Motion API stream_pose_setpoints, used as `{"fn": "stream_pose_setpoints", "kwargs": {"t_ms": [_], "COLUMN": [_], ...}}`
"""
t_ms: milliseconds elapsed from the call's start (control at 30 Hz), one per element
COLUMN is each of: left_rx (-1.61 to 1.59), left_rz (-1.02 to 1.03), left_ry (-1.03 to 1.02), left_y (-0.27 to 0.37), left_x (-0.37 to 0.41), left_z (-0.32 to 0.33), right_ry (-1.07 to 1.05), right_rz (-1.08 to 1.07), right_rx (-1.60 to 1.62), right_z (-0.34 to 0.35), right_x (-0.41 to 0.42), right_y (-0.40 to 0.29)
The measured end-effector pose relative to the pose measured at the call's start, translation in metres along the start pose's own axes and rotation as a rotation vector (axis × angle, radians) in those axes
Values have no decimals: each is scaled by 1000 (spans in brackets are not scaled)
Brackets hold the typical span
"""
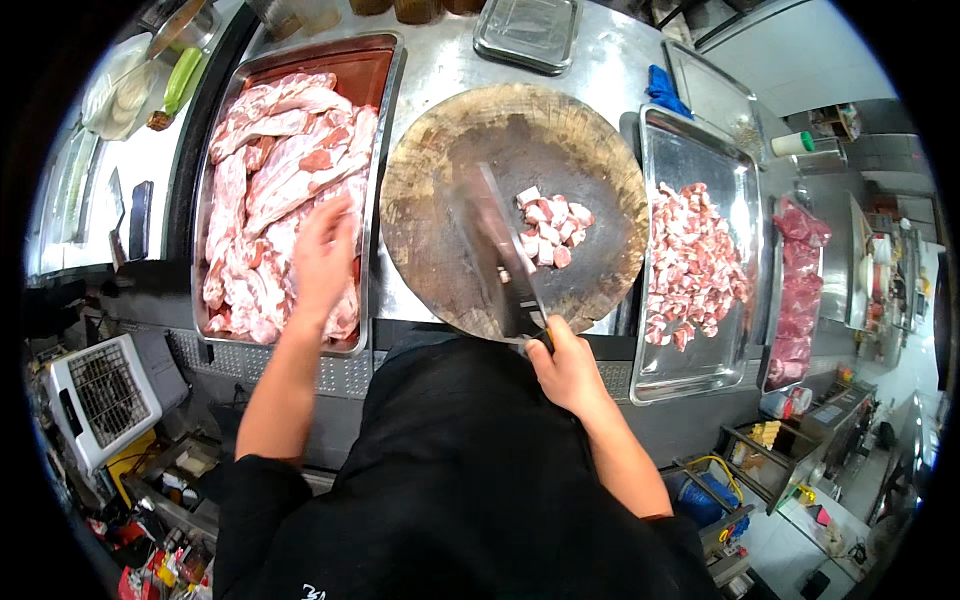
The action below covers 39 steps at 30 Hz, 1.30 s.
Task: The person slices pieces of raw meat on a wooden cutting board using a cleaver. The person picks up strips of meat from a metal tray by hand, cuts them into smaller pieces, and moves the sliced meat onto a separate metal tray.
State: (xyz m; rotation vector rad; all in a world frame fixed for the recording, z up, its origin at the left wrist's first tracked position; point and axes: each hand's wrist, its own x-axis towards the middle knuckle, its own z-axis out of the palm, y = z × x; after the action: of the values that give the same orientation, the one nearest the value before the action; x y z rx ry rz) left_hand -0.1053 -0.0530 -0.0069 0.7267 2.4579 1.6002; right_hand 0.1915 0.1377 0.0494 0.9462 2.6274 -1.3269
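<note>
My right hand point(566, 364) grips the handle of a cleaver point(504, 225), whose blurred blade is over the round wooden chopping block point(427, 217). Just right of the blade, a small heap of cut meat pieces point(555, 217) lies on the block. Over the left metal tray point(363, 300) is my left hand point(326, 240), blurred, fingers partly spread, with nothing visible in it; whether it touches the raw meat strips point(292, 165) there I cannot tell. Many chopped meat pieces point(694, 262) lie in the metal tray point(690, 375) to the right of the block.
A lidded metal container point(528, 30) stands behind the block. A blue cloth point(666, 91) lies behind the right tray, and a narrow tray of red meat point(799, 300) is farther right. On the left side counter lie a knife point(115, 202) and a green vegetable point(181, 79).
</note>
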Motion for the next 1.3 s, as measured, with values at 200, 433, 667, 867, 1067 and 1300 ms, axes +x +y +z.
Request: {"fn": "stream_pose_setpoints", "kwargs": {"t_ms": [200,433,667,867,1067,1300], "left_rx": [538,721,777,903,526,-166], "left_rz": [150,-122,-483,-518,-462,-222], "left_ry": [55,188,-51,-204,-7,167], "left_y": [-73,-136,-136,-144,-115,-19], "left_x": [8,22,-8,15,17,40], "left_z": [-134,-244,-246,-250,-253,-242], "right_ry": [378,749,637,590,513,444], "right_rz": [380,422,260,72,230,249], "right_rx": [214,-181,-194,-43,187,250], "right_z": [-41,-109,-107,-91,-98,-100], "right_x": [-2,-23,-9,3,-10,-21], "right_y": [74,164,142,122,122,103]}}
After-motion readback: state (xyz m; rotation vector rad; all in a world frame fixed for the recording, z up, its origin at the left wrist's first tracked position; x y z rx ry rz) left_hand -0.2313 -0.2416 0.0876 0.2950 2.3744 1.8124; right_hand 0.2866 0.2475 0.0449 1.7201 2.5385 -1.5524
